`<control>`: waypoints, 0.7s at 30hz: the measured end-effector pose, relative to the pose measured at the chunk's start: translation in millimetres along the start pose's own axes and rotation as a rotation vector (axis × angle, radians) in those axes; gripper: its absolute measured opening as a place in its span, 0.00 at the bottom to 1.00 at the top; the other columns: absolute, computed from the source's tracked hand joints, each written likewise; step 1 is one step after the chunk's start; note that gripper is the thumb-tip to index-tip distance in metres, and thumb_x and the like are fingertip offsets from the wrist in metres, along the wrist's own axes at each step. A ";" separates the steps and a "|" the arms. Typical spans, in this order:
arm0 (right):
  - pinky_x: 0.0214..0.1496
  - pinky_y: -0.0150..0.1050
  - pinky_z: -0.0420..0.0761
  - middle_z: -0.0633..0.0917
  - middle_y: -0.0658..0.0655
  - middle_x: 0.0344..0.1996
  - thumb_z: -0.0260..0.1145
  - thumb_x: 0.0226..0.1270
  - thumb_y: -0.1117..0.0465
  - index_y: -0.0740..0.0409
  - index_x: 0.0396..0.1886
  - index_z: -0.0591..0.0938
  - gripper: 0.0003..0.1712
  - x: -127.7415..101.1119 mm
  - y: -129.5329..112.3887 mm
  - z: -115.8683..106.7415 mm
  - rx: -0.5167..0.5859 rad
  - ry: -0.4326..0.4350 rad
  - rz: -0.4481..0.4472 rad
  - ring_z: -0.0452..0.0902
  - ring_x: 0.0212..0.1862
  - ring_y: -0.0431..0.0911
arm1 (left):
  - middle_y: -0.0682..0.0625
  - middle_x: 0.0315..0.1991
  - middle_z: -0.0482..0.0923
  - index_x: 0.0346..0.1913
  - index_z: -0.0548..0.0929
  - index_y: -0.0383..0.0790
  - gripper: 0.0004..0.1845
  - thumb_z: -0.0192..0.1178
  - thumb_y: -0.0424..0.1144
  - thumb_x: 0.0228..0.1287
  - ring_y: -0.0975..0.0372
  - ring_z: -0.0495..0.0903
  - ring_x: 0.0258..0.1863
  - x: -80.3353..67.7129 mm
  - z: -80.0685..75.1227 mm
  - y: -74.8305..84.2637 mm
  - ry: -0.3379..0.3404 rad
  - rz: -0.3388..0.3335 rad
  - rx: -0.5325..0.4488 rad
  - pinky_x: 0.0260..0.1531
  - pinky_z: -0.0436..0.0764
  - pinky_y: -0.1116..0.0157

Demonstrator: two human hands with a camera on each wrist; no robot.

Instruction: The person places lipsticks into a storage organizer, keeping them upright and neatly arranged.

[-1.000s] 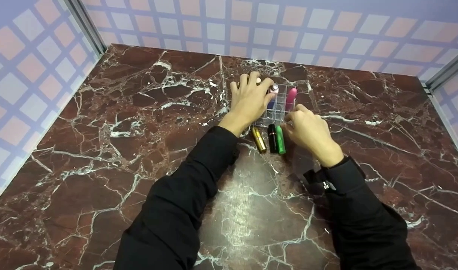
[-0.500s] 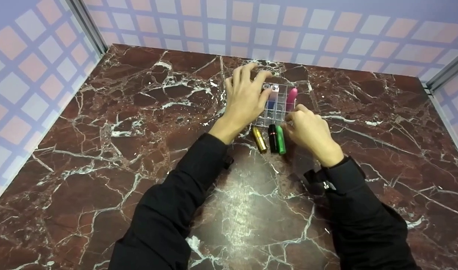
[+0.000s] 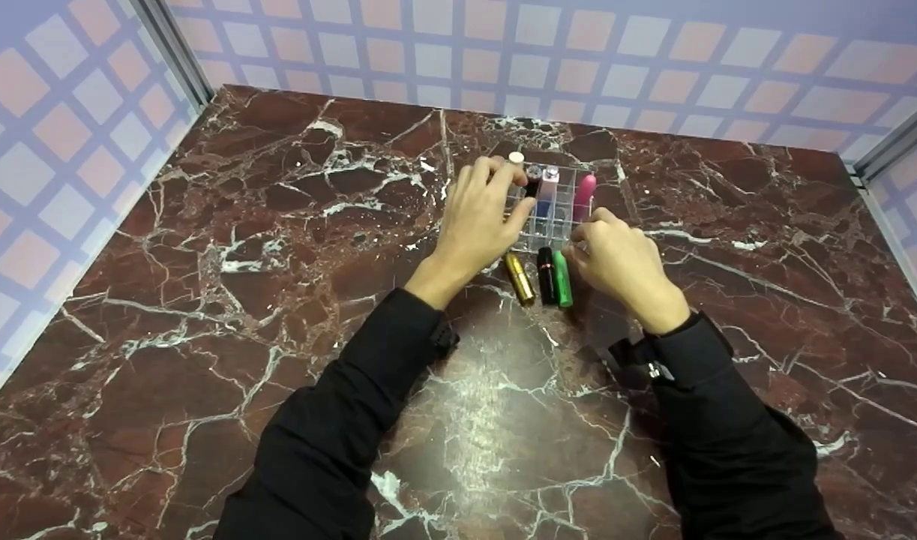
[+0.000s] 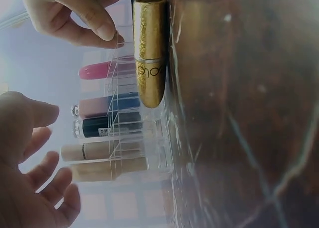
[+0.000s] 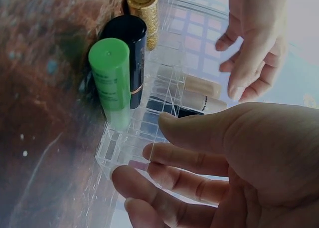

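Note:
A clear divided lipstick organizer (image 3: 539, 241) stands on the table. In it are a pink tube (image 3: 585, 193), a pink-and-blue tube (image 4: 94, 107), a black tube (image 4: 94, 127) and two beige tubes (image 4: 94, 150). My left hand (image 3: 474, 214) hovers over the organizer's left side, fingers loosely bent and holding nothing. At the near right corner, my right hand (image 3: 619, 255) pinches the organizer's edge between thumb and fingers. A gold lipstick (image 3: 519, 277), a black lipstick (image 3: 546, 276) and a green tube (image 3: 562, 281) lie just in front of the organizer.
The table (image 3: 241, 390) has a dark red marble pattern with white veins. Checkered panels (image 3: 432, 64) enclose its back and sides, joined by metal posts (image 3: 175, 52) at the corners.
My left hand has drawn back toward the left and near side, uncovering the black tube and a pale cap in the organizer. My right hand stays at the corner.

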State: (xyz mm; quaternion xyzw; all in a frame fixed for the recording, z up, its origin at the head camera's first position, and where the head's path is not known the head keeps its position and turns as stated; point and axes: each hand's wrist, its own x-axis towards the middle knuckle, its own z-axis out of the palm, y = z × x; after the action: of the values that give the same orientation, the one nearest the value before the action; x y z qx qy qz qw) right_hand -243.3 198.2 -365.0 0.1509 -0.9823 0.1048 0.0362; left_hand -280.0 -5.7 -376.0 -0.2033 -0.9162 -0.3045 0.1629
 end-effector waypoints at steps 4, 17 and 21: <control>0.34 0.62 0.82 0.80 0.64 0.42 0.67 0.70 0.59 0.64 0.46 0.88 0.14 -1.0 -0.3 -1.5 -0.001 -0.001 -0.007 0.82 0.35 0.67 | 0.48 0.46 0.81 0.49 0.80 0.40 0.12 0.60 0.46 0.74 0.58 0.79 0.43 -1.8 -3.6 -0.2 -0.048 -0.020 -0.028 0.49 0.77 0.64; 0.37 0.55 0.82 0.81 0.61 0.46 0.67 0.72 0.52 0.62 0.51 0.86 0.19 -4.6 -9.1 -8.6 0.052 -0.023 -0.005 0.81 0.38 0.59 | 0.58 0.15 0.70 0.19 0.75 0.47 0.23 0.60 0.50 0.74 0.69 0.61 0.12 -8.7 -5.4 -2.9 -0.244 -0.154 0.038 0.14 0.60 0.72; 0.36 0.53 0.83 0.83 0.61 0.44 0.67 0.72 0.52 0.61 0.50 0.86 0.18 -5.0 -12.9 -9.7 0.055 -0.037 -0.009 0.82 0.37 0.57 | 0.60 0.11 0.59 0.14 0.66 0.50 0.28 0.60 0.53 0.73 0.69 0.56 0.10 -9.2 -5.7 -3.7 -0.305 -0.188 0.081 0.12 0.56 0.71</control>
State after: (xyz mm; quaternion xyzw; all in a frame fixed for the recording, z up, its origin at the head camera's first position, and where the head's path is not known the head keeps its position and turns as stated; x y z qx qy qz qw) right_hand -234.3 189.7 -353.6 0.1583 -0.9789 0.1288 0.0145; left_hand -272.9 -14.5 -377.4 -0.1538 -0.9568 -0.2468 0.0007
